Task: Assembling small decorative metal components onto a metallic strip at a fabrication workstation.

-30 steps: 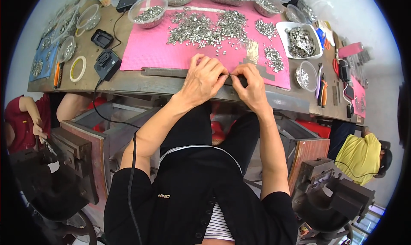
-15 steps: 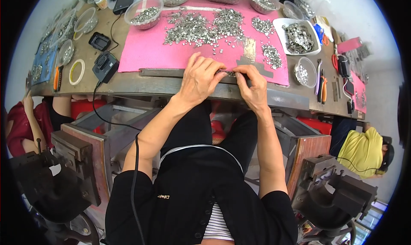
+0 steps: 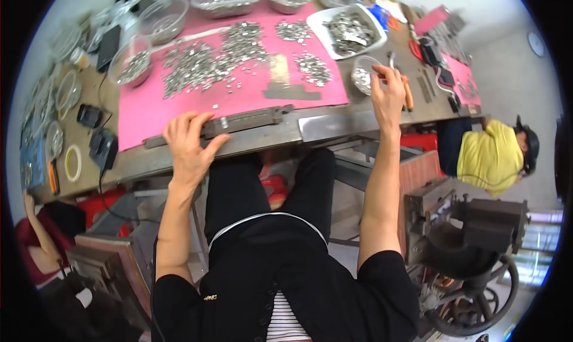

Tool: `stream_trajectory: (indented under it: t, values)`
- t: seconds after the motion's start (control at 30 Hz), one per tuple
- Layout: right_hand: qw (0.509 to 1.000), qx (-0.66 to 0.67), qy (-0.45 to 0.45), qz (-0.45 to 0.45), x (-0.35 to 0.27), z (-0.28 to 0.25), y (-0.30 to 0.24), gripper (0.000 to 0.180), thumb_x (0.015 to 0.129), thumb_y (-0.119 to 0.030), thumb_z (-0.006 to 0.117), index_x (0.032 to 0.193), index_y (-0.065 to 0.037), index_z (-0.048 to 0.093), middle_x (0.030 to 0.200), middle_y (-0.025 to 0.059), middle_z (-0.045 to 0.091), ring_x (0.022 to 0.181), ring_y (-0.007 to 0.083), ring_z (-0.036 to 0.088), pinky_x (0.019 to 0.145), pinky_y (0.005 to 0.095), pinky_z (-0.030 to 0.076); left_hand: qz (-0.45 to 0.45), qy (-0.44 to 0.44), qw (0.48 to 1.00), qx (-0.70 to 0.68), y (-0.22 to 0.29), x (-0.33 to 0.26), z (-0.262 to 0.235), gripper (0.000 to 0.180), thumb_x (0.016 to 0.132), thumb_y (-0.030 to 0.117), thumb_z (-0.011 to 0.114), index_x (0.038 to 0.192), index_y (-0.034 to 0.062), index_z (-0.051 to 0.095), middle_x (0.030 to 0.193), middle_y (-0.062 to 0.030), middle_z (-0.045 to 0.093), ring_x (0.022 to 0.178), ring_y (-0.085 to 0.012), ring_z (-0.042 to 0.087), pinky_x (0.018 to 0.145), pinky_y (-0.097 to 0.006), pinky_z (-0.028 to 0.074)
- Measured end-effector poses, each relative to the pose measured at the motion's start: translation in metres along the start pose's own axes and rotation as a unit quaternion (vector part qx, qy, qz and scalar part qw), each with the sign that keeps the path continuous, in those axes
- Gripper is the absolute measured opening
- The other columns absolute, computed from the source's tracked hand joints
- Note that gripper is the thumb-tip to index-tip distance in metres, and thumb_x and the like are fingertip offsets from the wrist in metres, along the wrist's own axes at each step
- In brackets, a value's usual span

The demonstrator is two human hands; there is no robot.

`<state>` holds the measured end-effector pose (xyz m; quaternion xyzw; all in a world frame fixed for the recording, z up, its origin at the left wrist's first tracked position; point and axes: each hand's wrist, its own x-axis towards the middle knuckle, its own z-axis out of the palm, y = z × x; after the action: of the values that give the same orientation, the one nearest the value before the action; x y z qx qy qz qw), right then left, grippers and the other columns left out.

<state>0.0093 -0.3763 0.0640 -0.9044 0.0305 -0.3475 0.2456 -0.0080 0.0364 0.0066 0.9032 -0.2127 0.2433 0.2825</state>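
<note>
My left hand lies over the left part of a long dark metal bar at the table's front edge. Its fingers are spread, with the thumb on the near side of the bar. A small shiny metal piece sits on the bar just right of the fingertips. Out to the right, my right hand hangs at a small round clear tub of silvery metal pieces. Its fingers are bent and the thumb is apart from them; nothing shows between them, though the hand is slightly blurred.
Loose metal pieces lie in heaps on a pink mat. A white tray of metal parts stands beyond the tub. Orange-handled pliers lie right of my hand. A black charger is at left. Other people sit at both sides.
My right hand has left the bar and moved right to the small tub. My left hand has spread its fingers over the bar. The view has turned to the right.
</note>
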Motion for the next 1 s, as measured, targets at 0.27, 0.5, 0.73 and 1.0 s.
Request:
stream_trajectory:
  t: [0.27, 0.5, 0.73, 1.0]
  values:
    - [0.960, -0.050, -0.277, 0.005, 0.038, 0.002, 0.068, 0.016, 0.081, -0.014, 0.067, 0.086, 0.000, 0.075, 0.079, 0.0178, 0.072, 0.073, 0.0314, 0.072, 0.069, 0.0395, 0.055, 0.015, 0.016, 0.999, -0.030, 0.002, 0.005, 0.014, 0.044, 0.074, 0.029, 0.086, 0.109, 0.0097, 0.069, 0.102, -0.0071, 0.059, 0.099, -0.0269, 0.055, 0.090, -0.041, 0.037]
    - [0.982, -0.090, -0.163, 0.018, 0.027, 0.002, 0.062, 0.016, 0.086, -0.014, 0.068, 0.096, -0.004, 0.076, 0.087, 0.0176, 0.073, 0.076, 0.0321, 0.071, 0.071, 0.0379, 0.054, 0.019, 0.018, 0.999, -0.035, -0.001, 0.005, 0.018, 0.045, 0.074, 0.031, 0.086, 0.110, 0.0103, 0.070, 0.103, -0.0063, 0.059, 0.099, -0.0259, 0.055, 0.090, -0.040, 0.037]
    - [0.986, 0.064, -0.126, -0.094, -0.015, 0.017, -0.040, 0.012, 0.088, -0.002, 0.071, 0.100, -0.001, 0.072, 0.088, 0.0114, 0.070, 0.079, 0.0220, 0.069, 0.073, 0.0329, 0.054, -0.006, 0.010, 0.999, -0.030, -0.001, -0.001, 0.014, 0.046, 0.073, 0.031, 0.087, 0.111, 0.0103, 0.070, 0.107, -0.0064, 0.060, 0.103, -0.0263, 0.056, 0.095, -0.041, 0.038]
    - [0.989, 0.077, -0.077, -0.102, -0.063, 0.059, -0.040, 0.019, 0.084, 0.001, 0.072, 0.103, -0.004, 0.072, 0.092, 0.0111, 0.064, 0.087, 0.0316, 0.062, 0.078, 0.0411, 0.051, 0.036, -0.064, 0.997, -0.009, 0.003, 0.010, 0.002, 0.044, 0.085, 0.032, 0.078, 0.124, 0.0149, 0.070, 0.127, -0.0030, 0.067, 0.118, -0.0296, 0.053, 0.106, -0.049, 0.030]
